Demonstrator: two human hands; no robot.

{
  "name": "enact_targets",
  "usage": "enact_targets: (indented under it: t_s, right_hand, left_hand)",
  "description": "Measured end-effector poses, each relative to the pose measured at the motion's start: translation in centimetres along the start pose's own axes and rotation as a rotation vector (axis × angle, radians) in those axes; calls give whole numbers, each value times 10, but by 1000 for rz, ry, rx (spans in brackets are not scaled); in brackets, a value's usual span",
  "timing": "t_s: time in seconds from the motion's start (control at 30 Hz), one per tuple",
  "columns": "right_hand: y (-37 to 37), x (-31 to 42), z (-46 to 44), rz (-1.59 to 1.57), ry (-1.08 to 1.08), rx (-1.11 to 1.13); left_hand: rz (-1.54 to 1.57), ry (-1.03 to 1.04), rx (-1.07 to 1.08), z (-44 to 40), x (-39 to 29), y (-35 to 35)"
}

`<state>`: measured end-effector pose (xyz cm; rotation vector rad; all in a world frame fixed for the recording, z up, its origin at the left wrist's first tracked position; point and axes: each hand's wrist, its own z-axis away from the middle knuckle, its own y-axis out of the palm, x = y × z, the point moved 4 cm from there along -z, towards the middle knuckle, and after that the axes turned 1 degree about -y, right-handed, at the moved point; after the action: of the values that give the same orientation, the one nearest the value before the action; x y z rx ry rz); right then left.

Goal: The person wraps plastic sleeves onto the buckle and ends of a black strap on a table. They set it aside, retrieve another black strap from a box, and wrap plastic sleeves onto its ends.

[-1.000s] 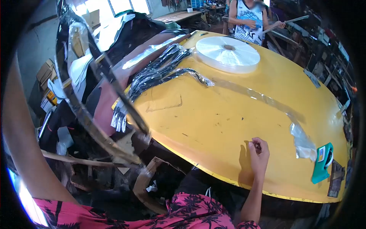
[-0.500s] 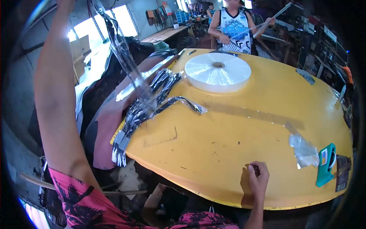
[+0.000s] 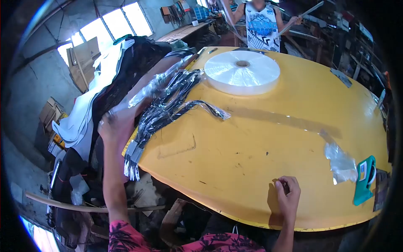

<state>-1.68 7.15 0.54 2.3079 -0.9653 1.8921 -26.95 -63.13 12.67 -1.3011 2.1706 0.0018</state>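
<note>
At ten o'clock on the worktop (image 3: 235,143), the bundle (image 3: 163,107) lies lengthwise, likely against tangling; left hand (image 3: 107,127) seems closed on a blurred strip (image 3: 147,93) (its end, probably); right hand (image 3: 289,196) curls loosely, apparently empty.

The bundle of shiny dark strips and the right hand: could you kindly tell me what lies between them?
Only yellow tabletop with small dark marks lies between the bundle and the right hand, as the head view shows.
</note>
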Motion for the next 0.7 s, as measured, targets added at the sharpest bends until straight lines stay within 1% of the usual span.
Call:
enact_targets:
  t_s: [0.03,0.07,0.1,0.17,0.2,0.27,0.3,0.33,0.43,0.53,0.6,0.63,0.7]
  right_hand:
    - [0,1,1,9,-4,15]
    - [0,1,1,15,-13,22]
    - [0,0,2,-2,18,32]
    - [0,-4,1,-11,32,53]
    - [0,-5,2,-10,31,47]
    - [4,-5,2,-12,4,83]
    - [4,-5,2,-15,22,52]
    - [4,-6,3,-19,44,19]
    - [5,-10,4,-22,37,50]
    - [3,-11,3,-2,20,51]
    - [3,-10,2,8,14,64]
    - [3,-8,3,5,29,68]
    - [4,-7,3,3,42,75]
  left_hand:
    - [296,-336,24,35,44,1]
    - [598,-670,42,63,74,4]
    - [597,-680,29,82,63,-5]
    - [656,-896,-56,121,18,-9]
    - [650,-909,-78,131,9,-14]
    - [620,-926,83,141,-4,-22]
    - [560,-938,88,143,-10,-25]
    - [583,-921,105,144,-8,-28]
    - [625,-898,103,145,-13,-37]
    - [629,-937,127,147,-16,-42]
    - [595,-924,179,150,-12,-47]
    - [595,-926,176,151,-11,-51]
    - [677,-910,99,154,-10,-60]
